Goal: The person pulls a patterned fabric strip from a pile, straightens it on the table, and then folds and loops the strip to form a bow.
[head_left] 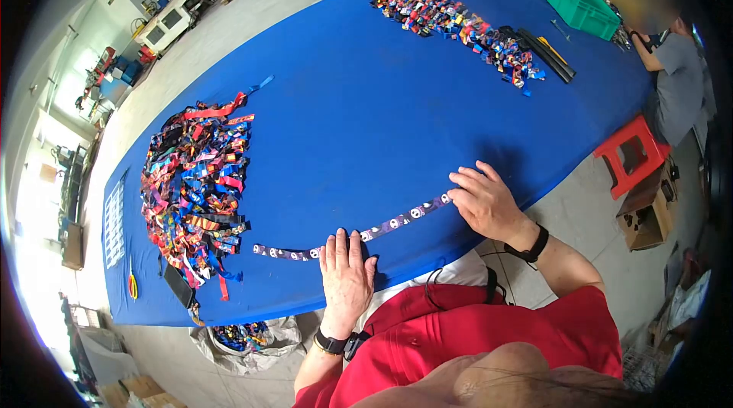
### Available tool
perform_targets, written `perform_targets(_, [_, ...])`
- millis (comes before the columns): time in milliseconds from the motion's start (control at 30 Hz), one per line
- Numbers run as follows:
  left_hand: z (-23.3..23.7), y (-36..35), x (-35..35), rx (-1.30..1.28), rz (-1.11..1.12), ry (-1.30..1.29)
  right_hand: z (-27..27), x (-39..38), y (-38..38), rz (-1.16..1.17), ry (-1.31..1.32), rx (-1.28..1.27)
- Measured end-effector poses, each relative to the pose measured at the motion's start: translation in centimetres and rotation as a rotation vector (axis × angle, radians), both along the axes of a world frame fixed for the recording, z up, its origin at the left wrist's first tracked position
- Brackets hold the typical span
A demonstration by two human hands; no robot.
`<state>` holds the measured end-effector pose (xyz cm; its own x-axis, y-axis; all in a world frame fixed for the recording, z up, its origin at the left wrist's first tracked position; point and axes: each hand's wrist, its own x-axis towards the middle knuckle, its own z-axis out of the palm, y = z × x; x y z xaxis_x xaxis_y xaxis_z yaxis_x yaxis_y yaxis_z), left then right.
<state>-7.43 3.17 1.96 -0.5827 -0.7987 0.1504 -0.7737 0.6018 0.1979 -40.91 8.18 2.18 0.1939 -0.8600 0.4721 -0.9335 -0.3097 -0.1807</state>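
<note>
Evidently one strap (pixel 393 223) is being straightened; left hand (pixel 347 282) lies flat across it, fingers together; right hand (pixel 489 206) covers its right end, fingers parted, pinch impossible to tell; moving it calls for light, even tension; two piles: one (pixel 198 187) left of left hand, one (pixel 450 19) beyond right hand.

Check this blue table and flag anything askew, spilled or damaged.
One blue strap sticks out past the far end of the left-hand heap of straps, and a red strap trails from its near edge; both break its outline. No spill or damage shows.
</note>
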Motion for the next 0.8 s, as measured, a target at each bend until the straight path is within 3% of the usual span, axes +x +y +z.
perform_targets(167, [-0.3,0.0,-0.1,-0.006,0.008,-0.013,0.6,2.7,-1.0,-0.059,0.003,-0.035])
perform_targets(367, [-0.3,0.1,-0.1,-0.009,0.007,-0.014,-0.3,8.7,-1.6,0.325,-0.069,0.107])
perform_targets(467, [-0.2,0.0,0.0,0.006,0.008,-0.007,-0.9,10.1,-2.1,0.371,-0.096,0.185])
perform_targets(800, [-0.3,-0.1,2.1,0.071,0.044,0.044,0.0,7.3,-2.1,0.226,-0.004,0.225])
